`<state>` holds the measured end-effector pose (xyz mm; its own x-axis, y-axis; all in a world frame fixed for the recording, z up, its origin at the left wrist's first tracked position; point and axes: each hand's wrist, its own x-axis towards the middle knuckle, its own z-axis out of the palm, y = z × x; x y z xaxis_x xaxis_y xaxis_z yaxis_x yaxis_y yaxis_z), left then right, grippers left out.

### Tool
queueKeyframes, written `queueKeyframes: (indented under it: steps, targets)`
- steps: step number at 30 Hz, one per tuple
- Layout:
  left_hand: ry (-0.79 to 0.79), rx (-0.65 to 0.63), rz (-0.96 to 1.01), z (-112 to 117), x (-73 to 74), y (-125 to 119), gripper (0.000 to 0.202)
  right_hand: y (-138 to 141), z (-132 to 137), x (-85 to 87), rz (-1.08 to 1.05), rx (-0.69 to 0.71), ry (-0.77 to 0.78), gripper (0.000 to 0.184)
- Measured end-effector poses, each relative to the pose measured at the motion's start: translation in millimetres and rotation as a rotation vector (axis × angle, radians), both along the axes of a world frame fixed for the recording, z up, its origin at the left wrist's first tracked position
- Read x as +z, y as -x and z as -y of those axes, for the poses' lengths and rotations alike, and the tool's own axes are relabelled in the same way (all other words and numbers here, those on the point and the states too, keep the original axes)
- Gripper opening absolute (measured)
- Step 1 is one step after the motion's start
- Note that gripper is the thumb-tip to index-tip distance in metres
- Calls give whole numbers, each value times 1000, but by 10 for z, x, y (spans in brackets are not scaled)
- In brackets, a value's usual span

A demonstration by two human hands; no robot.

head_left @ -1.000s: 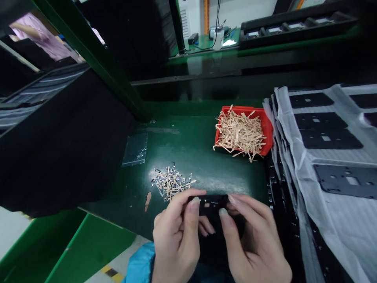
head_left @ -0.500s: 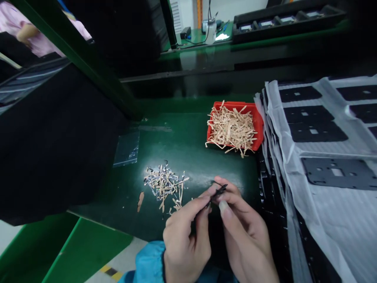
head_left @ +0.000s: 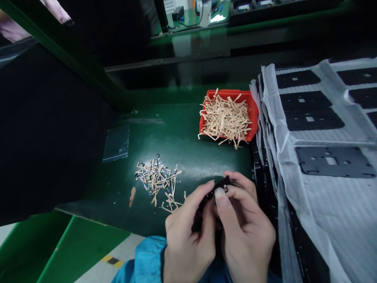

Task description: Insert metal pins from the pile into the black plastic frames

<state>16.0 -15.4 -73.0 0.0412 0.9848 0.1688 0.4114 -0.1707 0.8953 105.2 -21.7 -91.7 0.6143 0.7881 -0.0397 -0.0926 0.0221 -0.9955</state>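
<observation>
My left hand (head_left: 188, 236) and my right hand (head_left: 246, 232) are both closed on a small flat black plate (head_left: 216, 190), held tilted above the near edge of the green bench (head_left: 182, 145). My right thumb presses on the plate's upper end. A loose heap of small tan and grey strips (head_left: 157, 181) lies on the bench just left of my hands. One tan scrap (head_left: 132, 195) lies apart from the heap.
A red bin (head_left: 253, 114) full of tan strips stands at the back of the bench. To the right, black plates (head_left: 334, 161) lie on white foam sheets (head_left: 324, 212) over stacked trays. A clear plastic bag (head_left: 117, 143) lies left. A green frame post (head_left: 73, 55) slants overhead.
The plate, held flat and facing me a second ago, has been turned on edge and tilted between my fingers. My view has dropped and shifted, so the bench things sit higher and further left.
</observation>
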Motion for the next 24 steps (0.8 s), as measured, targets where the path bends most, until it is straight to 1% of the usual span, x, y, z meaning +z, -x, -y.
queueKeyframes:
  steps: [1,3,6,9,12,15,17,24]
  targets:
    - [37,29,25,-2,19,-18,34,-1,1,2,-26,8,2,10]
    - [81,66,71,-17,40,-46,29,-12,-1,6,-148,47,8,14]
    - [145,54,162,-61,22,-60,26,-37,-12,11,-337,112,37,22]
    - [221,51,263,-91,-7,-61,28,-40,-19,16,-418,125,55,25]
    - [203,50,258,-72,16,-83,29,-22,-8,20,-361,50,43,20]
    - [194,53,190,-29,80,-132,27,-6,13,23,-224,-35,19,14]
    - [205,57,183,-8,116,-169,26,-3,25,25,-145,-69,13,12]
    - [267,66,284,25,147,-224,28,-3,35,52,30,-100,-9,13]
